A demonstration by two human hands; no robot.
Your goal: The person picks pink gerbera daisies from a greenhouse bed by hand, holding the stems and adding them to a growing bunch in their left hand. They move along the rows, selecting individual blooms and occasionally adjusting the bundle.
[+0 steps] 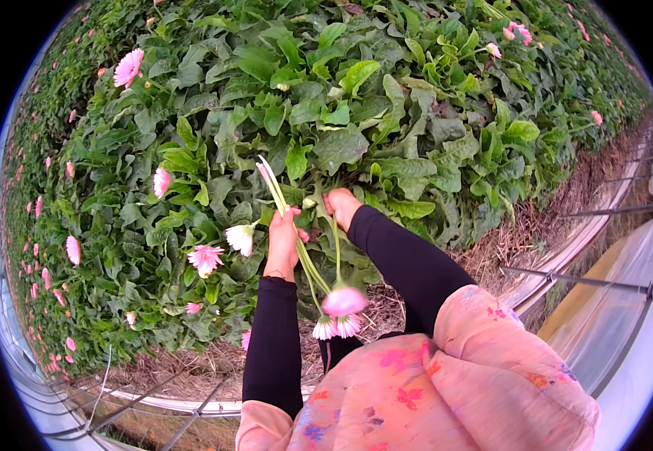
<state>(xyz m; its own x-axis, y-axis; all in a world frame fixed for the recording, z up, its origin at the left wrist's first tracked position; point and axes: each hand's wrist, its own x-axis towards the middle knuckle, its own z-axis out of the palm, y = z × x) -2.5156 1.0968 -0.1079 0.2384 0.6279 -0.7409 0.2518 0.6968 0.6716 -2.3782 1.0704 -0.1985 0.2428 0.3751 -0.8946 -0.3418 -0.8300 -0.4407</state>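
Note:
My left hand (283, 239) is closed around a small bundle of gerbera stems (273, 183). Their pale cut ends point up past my fingers, and two light pink gerbera heads (337, 326) hang at the lower end. My right hand (342, 204) reaches low among the leaves and grips the upper part of a single green stem (336, 248). That stem runs down to a blurred pink gerbera head (344, 301), which overlaps the bundle. Foliage partly hides my right fingertips. Just left of my left hand a white gerbera (240, 239) droops from the plants.
Dense gerbera leaves (337, 146) fill the bed ahead. Pink blooms stand at left, among them one gerbera (205, 259) near my left forearm and another gerbera (129, 67) farther up. Dry straw (507, 239) covers the bed's edge. Metal bars (583, 281) and plastic sheeting (602, 321) lie at right.

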